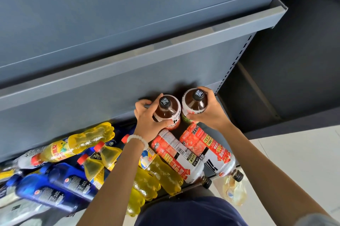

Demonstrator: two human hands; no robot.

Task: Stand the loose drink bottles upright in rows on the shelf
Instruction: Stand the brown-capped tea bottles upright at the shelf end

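Two brown-drink bottles, black caps, red-white labels: left bottle (166,110) and right bottle (195,104) upright, side by side, at rear of bottom shelf (92,108). Two same-type bottles (195,154) lie flat in front. Yellow bottles (77,144) and blue bottles (55,189) lie jumbled left.

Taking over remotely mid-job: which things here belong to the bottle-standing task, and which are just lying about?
Job:
left hand and right hand, each gripping an upright dark-capped bottle
lying red-label bottles
yellow bottles
blue bottles
bottom shelf

Not job:
upper shelf
floor
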